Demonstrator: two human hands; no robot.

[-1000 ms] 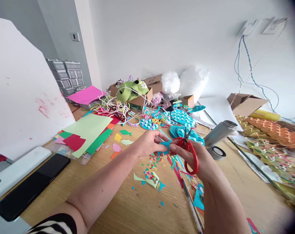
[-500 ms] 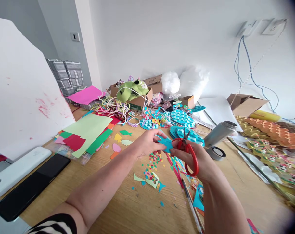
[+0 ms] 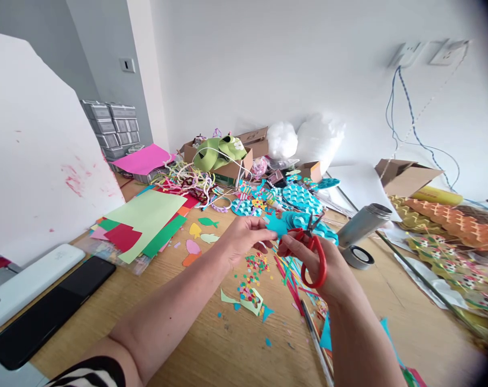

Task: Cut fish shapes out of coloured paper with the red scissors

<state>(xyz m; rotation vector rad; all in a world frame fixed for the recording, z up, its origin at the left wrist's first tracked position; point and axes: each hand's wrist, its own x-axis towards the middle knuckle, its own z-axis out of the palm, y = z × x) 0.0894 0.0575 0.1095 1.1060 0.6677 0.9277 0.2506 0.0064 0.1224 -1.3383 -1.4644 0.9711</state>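
Observation:
A piece of blue paper (image 3: 277, 224) is pinched between the thumb and fingers of my left hand (image 3: 250, 236), above the middle of the table. Close on its right, my right hand (image 3: 314, 258) holds red-handled scissors (image 3: 318, 269), their dark blades pointing up and away with the tips apart. The blades are not touching the paper. Under and below the hands lie small confetti bits (image 3: 250, 285) and a pale green scrap (image 3: 252, 303). Cut paper fish, among them a green one (image 3: 208, 221) and a pink one (image 3: 193, 246), lie left of my left hand.
Coloured paper sheets (image 3: 151, 215), a black phone (image 3: 52, 309) and a white device (image 3: 34, 282) are at left. A metal flask (image 3: 365, 224) and its lid (image 3: 357, 257) stand right. Blue textured pieces (image 3: 302, 199) and boxes (image 3: 407, 176) lie behind. Brushes (image 3: 314, 333) lie in front.
The blue paper has turned and shows more of its shape beyond my left fingers. My right hand has tilted the scissors slightly and moved a little from the paper. The view has shifted slightly.

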